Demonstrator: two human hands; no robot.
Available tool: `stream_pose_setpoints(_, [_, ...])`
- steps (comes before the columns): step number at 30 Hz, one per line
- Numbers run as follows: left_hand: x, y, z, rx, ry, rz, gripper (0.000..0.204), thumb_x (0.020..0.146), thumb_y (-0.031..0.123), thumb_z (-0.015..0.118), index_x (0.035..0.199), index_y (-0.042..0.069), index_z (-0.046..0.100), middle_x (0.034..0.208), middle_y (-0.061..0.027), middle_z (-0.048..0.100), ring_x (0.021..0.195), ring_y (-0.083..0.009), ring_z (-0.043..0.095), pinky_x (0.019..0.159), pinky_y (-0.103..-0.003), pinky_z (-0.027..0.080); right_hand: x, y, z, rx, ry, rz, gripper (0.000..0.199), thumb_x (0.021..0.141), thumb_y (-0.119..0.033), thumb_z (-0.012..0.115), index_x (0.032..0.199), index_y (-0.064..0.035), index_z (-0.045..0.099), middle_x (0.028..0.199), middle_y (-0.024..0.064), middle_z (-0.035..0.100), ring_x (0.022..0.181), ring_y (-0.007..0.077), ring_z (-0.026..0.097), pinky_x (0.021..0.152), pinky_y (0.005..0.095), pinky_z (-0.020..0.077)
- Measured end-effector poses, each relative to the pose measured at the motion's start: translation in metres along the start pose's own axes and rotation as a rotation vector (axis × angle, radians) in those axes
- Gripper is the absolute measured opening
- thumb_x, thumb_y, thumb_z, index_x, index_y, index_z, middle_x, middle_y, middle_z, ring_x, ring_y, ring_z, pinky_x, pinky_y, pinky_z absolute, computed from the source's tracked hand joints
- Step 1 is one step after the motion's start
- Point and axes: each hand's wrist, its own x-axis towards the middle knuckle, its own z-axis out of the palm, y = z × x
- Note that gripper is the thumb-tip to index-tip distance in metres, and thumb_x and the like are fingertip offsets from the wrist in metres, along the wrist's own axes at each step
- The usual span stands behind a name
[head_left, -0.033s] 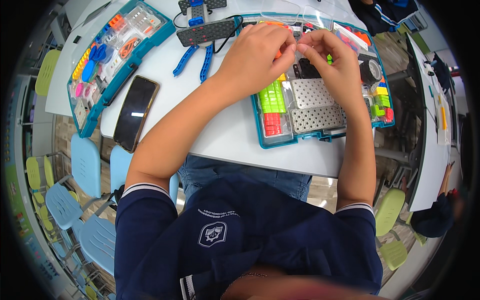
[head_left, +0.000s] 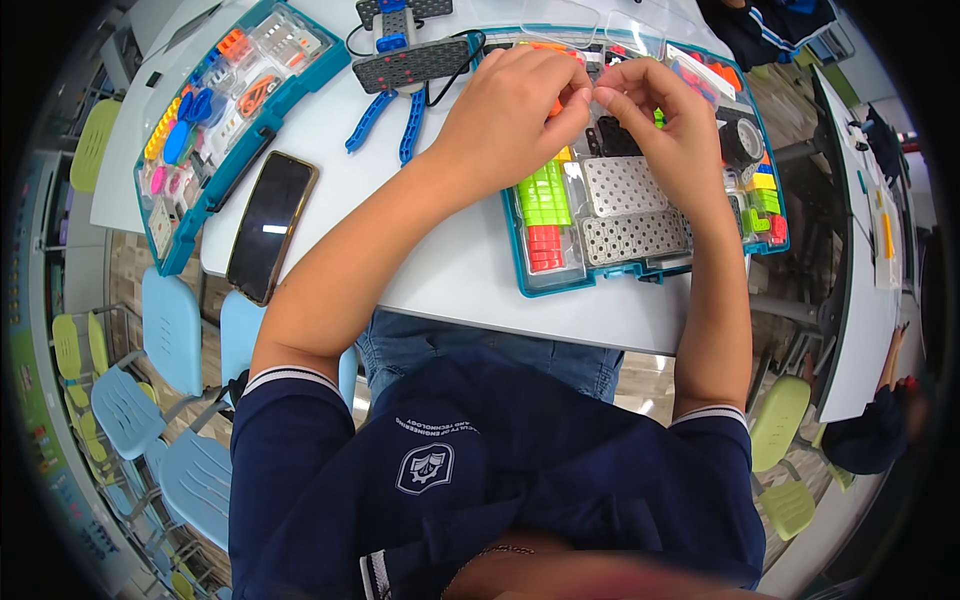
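Note:
My left hand and my right hand meet over the teal-edged parts case, fingertips close together. Both are pinched closed, and whatever lies between the fingers is too small or hidden to make out. Under and around them the case holds grey perforated plates, lime green blocks, red blocks and a black wheel-like part. To the left of my left hand stands a built model with dark perforated plates, blue claw-like arms and a black cable.
A second teal case with colourful parts lies at the left on the white table. A phone rests near the table's front edge. Blue chairs stand at the left. Other people are at the upper right and far right.

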Motion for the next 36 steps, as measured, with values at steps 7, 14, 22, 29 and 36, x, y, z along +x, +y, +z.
stream_pose_setpoints(7, [0.0015,-0.0034,-0.0002,0.012,-0.019,0.007,0.014,0.090,0.019,0.067,0.090,0.006,0.062,0.079,-0.0052,0.066,0.087,-0.0259,0.063,0.084,-0.041,0.046,0.0039,0.0018,0.0000,-0.010,0.006,-0.012,0.013,0.091,-0.012,0.075,0.100,-0.0034,0.070,0.084,0.0012,0.071,0.073,0.0078,0.061,0.060,0.0244,0.0416])
stream_pose_setpoints(14, [0.0019,-0.0039,0.0005,0.017,-0.011,0.015,0.014,0.089,0.019,0.067,0.089,0.006,0.061,0.080,-0.0063,0.065,0.088,-0.0270,0.063,0.085,-0.042,0.046,0.0038,0.0013,-0.0001,-0.030,0.002,-0.019,0.013,0.091,-0.012,0.075,0.100,-0.0035,0.070,0.084,0.0012,0.071,0.073,0.0077,0.061,0.061,0.0242,0.0420])
stream_pose_setpoints(22, [0.0023,-0.0033,-0.0011,-0.007,-0.029,0.001,0.014,0.086,0.016,0.069,0.086,0.007,0.059,0.076,-0.0049,0.065,0.085,-0.0259,0.063,0.084,-0.041,0.046,0.0037,0.0011,0.0005,-0.008,-0.003,-0.027,0.012,0.091,-0.012,0.075,0.100,-0.0038,0.070,0.083,0.0004,0.071,0.072,0.0070,0.060,0.060,0.0238,0.0416])
stream_pose_setpoints(29, [0.0024,-0.0037,-0.0010,-0.009,-0.045,-0.011,0.014,0.083,0.016,0.070,0.082,0.007,0.058,0.076,-0.0044,0.064,0.082,-0.0253,0.063,0.082,-0.041,0.046,0.0029,-0.0015,0.0004,-0.052,-0.012,-0.055,0.013,0.091,-0.012,0.075,0.101,-0.0044,0.071,0.082,0.0016,0.070,0.071,0.0087,0.060,0.059,0.0254,0.0431])
stream_pose_setpoints(36, [0.0020,-0.0051,-0.0009,0.016,-0.038,0.028,0.015,0.081,0.016,0.070,0.079,0.008,0.058,0.077,-0.0054,0.063,0.082,-0.0258,0.063,0.080,-0.040,0.045,0.0037,-0.0019,0.0014,-0.088,-0.009,-0.086,0.014,0.090,-0.012,0.075,0.100,-0.0040,0.071,0.080,0.0036,0.069,0.070,0.0114,0.060,0.059,0.0269,0.0442])
